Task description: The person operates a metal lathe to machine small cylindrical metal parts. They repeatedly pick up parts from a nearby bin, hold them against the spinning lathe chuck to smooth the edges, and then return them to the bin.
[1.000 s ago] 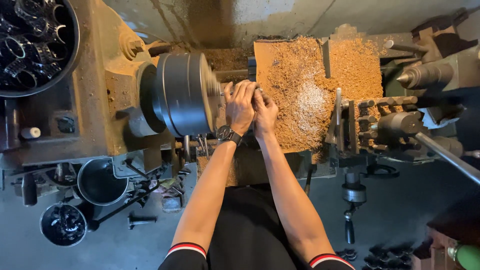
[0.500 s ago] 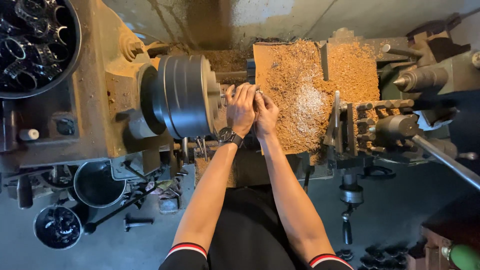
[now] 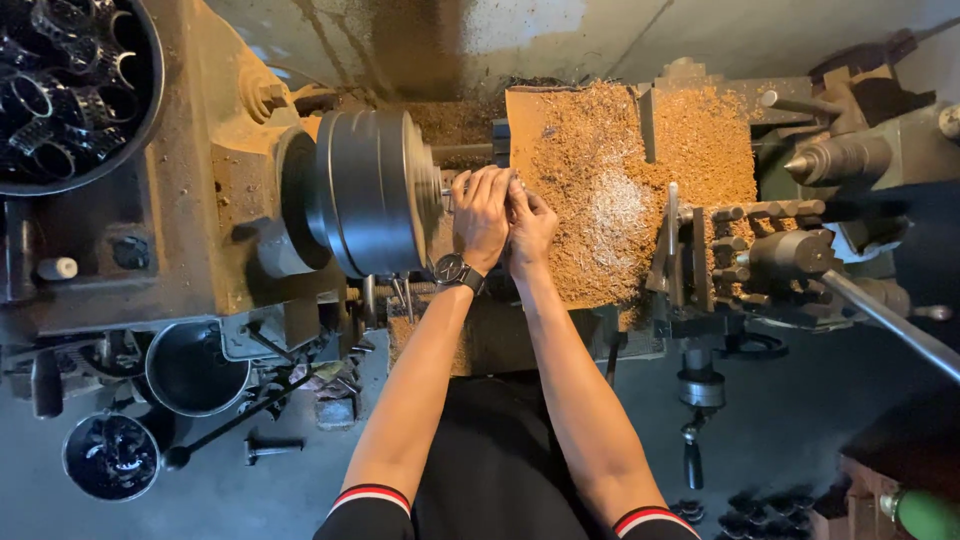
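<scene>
Steel chuck — both hands adj.

Both hands at lathe chuck

Both arms stretched forward, left hand and right hand pressed together, fingers curled

Illumination is uneven. The brightest zone is the shaving-covered tray at centre, with a pale glare patch on the metal chips. The wall along the top edge is also well lit, so light probably enters from above and behind the lathe. The chuck shows soft highlights on its rim. The floor along the bottom edge, and both lower corners, lie in deep shadow with detail lost. Focus is sharp at centre. Straight edges bow slightly toward the corners.
</scene>
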